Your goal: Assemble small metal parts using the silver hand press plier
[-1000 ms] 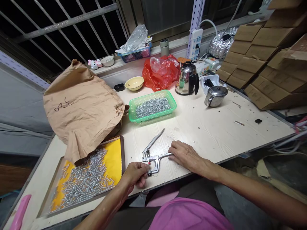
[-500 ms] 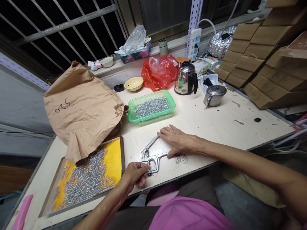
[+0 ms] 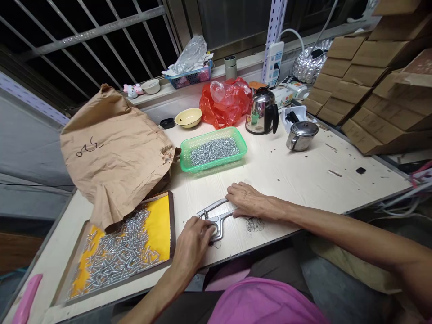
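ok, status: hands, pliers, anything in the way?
Right hand across both handles of pliers; left hand over head end, grip hidden. Handles apart. Possible obstacle: yellow-lined tray, close beside left hand.

**Plain magenta over plain dark**

Top: bright magenta-pink, one solid colour, thin-looking cloth, soft loose folds, rounded hem outline at front. Only part of it is in frame. Trousers: dark grey-brown, matte, plain, going near-black on the left thigh. Paler pink patch beside the right trouser leg; can't tell if it's clothing. Left hand and right hand bare, fingers slim, knuckles showing. Left forearm bare, slender. Right forearm same, uncovered up past the elbow. Magenta sliver at the lower right corner, maybe sleeve, too cut off to call. Fingernails too small to read.
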Demonstrator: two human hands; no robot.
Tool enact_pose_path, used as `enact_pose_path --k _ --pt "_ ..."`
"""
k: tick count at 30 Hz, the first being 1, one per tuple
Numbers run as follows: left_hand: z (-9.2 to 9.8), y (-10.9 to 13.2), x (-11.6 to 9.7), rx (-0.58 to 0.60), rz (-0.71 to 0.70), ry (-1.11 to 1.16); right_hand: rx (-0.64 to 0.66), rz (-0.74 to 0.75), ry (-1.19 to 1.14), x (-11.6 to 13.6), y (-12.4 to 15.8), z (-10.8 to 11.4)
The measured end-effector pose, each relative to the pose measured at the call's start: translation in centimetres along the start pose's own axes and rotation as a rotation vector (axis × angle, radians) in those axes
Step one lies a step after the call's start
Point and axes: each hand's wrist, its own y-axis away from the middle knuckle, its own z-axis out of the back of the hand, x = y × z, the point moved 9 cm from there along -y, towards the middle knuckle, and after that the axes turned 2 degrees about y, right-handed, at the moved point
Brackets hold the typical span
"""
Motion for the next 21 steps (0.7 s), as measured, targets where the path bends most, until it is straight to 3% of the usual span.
enact_pose_path --k 3,5,9,15,21 --pt "-1.4 -1.7 -2.8 -0.007 -0.200 -0.137 -0.008 -0.010 0.021 0.3 0.1 -0.2" --pt "-2.7 -2.9 -3.7 0.011 -0.253 -0.234 -0.026 -0.012 0.024 0.4 0.2 -0.3" --pt "-4.1 -4.6 -4.1 0.083 -0.244 -0.342 0.005 -0.038 0.013 0.5 0.4 -0.5" --pt "-4.2 -5.1 -4.4 0.160 -0.236 -0.353 -0.024 -0.018 -0.043 0.5 0.5 -1.2" --pt "-4.4 -5.3 -4.1 0.133 -0.205 -0.364 -0.073 -0.017 -0.090 0.1 0.1 -3.2"
